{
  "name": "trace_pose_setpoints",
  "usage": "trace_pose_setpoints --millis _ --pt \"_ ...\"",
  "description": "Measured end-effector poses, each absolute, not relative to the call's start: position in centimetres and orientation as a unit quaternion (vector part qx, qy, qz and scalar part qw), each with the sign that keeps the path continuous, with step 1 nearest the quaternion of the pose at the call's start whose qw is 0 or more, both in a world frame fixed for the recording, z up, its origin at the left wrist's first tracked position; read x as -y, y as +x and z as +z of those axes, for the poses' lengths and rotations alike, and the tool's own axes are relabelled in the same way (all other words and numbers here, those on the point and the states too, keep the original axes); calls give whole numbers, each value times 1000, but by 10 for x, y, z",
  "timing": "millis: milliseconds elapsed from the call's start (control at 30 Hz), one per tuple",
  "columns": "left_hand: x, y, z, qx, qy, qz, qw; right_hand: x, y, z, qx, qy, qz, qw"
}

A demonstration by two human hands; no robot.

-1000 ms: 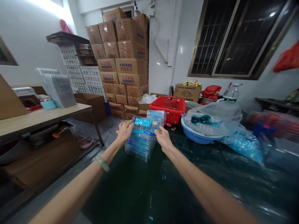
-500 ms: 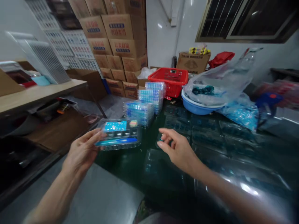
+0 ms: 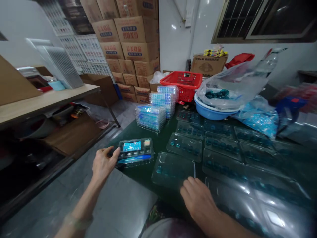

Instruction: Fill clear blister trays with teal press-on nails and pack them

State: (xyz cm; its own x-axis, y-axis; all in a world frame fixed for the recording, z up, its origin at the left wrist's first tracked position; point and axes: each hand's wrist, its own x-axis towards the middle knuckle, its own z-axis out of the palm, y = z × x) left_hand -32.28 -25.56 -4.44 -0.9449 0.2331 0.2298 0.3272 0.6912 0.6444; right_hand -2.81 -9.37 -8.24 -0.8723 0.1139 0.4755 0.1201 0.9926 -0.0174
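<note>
Head cam: left hand (image 3: 105, 163) curled, fingers pinching short end of rigid clear plastic blister tray (image 3: 135, 152) w/ blue card insert (image 3: 132, 146), on glossy dark-green tabletop (image 3: 158, 138). Right hand (image 3: 198, 201) flat, fingers together, just below thin clear tray (image 3: 172, 171) w/ teal bits (image 3: 159, 170).

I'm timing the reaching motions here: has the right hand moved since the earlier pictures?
Yes: the right hand has drawn back toward the person, farther from the red plastic basket at the far end of the table.

Clear blister tray (image 3: 135, 152), blue insert prob.
</note>
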Motion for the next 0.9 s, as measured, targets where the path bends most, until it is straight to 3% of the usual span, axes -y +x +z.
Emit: trace_pose_setpoints --millis 133,300,367,533,900 --pt "274 -273 -34 889 -153 -416 121 90 -17 -82 953 -33 -11 300" --pt "273 -182 -52 716 -188 -572 -355 96 -7 -62 941 1 -34 336" --pt "259 -158 -62 608 -188 -641 -430 105 -9 -50 932 13 -44 360" --pt "230 -148 -65 396 -175 -806 -405 132 -26 -22 901 46 -62 427" --pt "241 -175 -31 296 -229 -859 -348 169 -71 -9 901 83 6 426"
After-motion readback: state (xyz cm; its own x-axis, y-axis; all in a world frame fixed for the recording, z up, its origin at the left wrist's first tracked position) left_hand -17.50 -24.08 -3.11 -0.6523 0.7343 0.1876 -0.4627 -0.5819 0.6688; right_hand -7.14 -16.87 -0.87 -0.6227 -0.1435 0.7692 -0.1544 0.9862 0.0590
